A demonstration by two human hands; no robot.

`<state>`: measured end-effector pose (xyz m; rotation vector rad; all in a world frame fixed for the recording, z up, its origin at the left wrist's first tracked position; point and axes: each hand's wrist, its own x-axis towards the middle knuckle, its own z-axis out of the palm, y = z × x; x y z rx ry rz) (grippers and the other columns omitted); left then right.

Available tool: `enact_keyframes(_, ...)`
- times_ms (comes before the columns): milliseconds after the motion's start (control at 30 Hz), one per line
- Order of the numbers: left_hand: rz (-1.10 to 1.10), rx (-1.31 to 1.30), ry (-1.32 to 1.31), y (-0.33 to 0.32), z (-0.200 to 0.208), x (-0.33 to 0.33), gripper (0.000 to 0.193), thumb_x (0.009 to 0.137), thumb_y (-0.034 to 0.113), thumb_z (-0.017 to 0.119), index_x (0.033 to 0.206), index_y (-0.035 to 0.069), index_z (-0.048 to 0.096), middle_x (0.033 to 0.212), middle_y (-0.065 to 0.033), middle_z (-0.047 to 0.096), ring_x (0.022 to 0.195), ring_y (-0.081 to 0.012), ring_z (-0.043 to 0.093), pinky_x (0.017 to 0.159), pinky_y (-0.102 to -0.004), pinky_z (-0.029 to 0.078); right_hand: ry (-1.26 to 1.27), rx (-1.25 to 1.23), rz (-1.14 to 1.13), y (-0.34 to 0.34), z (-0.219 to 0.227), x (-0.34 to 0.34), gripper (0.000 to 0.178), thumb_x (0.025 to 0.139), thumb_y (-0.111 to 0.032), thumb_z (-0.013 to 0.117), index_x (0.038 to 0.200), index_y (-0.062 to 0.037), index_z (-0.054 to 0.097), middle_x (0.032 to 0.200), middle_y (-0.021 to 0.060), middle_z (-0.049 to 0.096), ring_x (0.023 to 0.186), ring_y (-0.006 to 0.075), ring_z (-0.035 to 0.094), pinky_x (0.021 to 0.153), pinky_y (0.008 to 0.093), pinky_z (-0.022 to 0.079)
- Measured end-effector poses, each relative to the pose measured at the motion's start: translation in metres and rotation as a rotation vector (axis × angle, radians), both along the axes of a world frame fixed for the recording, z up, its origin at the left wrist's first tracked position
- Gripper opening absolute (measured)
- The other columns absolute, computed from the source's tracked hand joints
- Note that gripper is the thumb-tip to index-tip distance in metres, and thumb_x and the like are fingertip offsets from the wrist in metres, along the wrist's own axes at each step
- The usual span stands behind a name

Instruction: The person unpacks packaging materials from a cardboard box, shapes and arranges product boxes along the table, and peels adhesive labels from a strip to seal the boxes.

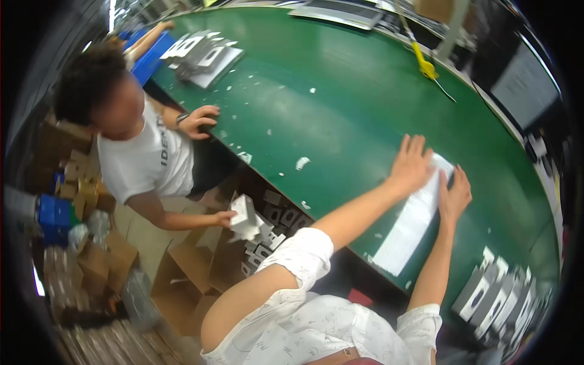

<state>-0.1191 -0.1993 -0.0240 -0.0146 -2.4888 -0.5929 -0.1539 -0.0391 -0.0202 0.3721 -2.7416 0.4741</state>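
A long white strip [406, 234], like a sheet of labels with faint print, lies on the green table, slanting from its near edge to my hands. My left hand [412, 165] rests at the strip's far end, fingers stretched and spread. On the strip's right edge is my right hand [455, 196], its thumb beside the paper and its fingers apart from the thumb. A small dark gap shows between them. I cannot make out anything held there.
At the left a co-worker [146, 146] holds a white box [243, 214] over an open carton [182, 286]. Stacked boxes [496, 298] stand at the near right, more packaging [204, 55] at the far left. A yellow tool [426, 66] hangs above the table [340, 128]; paper scraps lie about.
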Motion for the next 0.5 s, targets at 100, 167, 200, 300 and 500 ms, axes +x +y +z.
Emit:
enact_keyframes(100,-0.041,0.167,0.061,-0.008,0.009,0.004,0.035,0.083,0.024,0.064,0.106,0.0,0.054,0.123,-0.0226,0.049,0.123,-0.0363,0.042,0.111,-0.0501,0.022,-0.059,-0.142,0.024,-0.006,0.0,-0.005,0.045,0.087,-0.042,0.061,0.119,-0.0102,0.06,0.131,0.0028,0.055,0.127,0.0229,0.042,0.107,0.042,0.024)
enact_keyframes(167,-0.054,0.256,0.036,-0.02,0.016,0.003,0.032,0.081,0.02,0.064,0.105,0.001,0.055,0.119,-0.0199,0.051,0.118,-0.0353,0.045,0.11,-0.0499,0.024,-0.079,-0.23,0.039,-0.015,0.001,-0.008,0.041,0.085,-0.039,0.064,0.114,-0.0093,0.062,0.126,0.0034,0.058,0.123,0.0236,0.046,0.106,0.0414,0.028)
enact_keyframes(200,-0.107,0.358,0.015,-0.018,0.02,0.001,0.03,0.079,0.017,0.064,0.104,0.002,0.055,0.115,-0.0171,0.054,0.114,-0.0343,0.047,0.109,-0.0496,0.026,-0.086,-0.307,0.015,-0.008,0.004,-0.009,0.037,0.083,-0.036,0.067,0.109,-0.0085,0.064,0.121,0.004,0.062,0.119,0.0243,0.05,0.104,0.0408,0.032)
enact_keyframes(300,-0.092,0.306,0.068,-0.01,0.007,-0.021,0.026,0.076,0.011,0.063,0.1,0.004,0.057,0.105,-0.0143,0.058,0.106,-0.0337,0.051,0.104,-0.0483,0.031,0.084,-0.436,0.055,-0.001,0.009,-0.02,0.024,0.076,-0.021,0.074,0.093,-0.005,0.07,0.101,0.011,0.069,0.095,0.0282,0.064,0.086,0.0371,0.05)
enact_keyframes(500,-0.094,0.221,0.044,-0.017,0.006,-0.029,0.051,0.076,0.011,0.067,0.124,-0.002,0.053,0.123,-0.0228,0.055,0.115,-0.0368,0.051,0.102,-0.0431,0.038,0.208,-0.857,-0.024,-0.008,0.005,-0.008,0.029,0.076,-0.009,0.065,0.106,-0.0086,0.065,0.11,0.0141,0.062,0.105,0.0327,0.055,0.094,0.041,0.043)
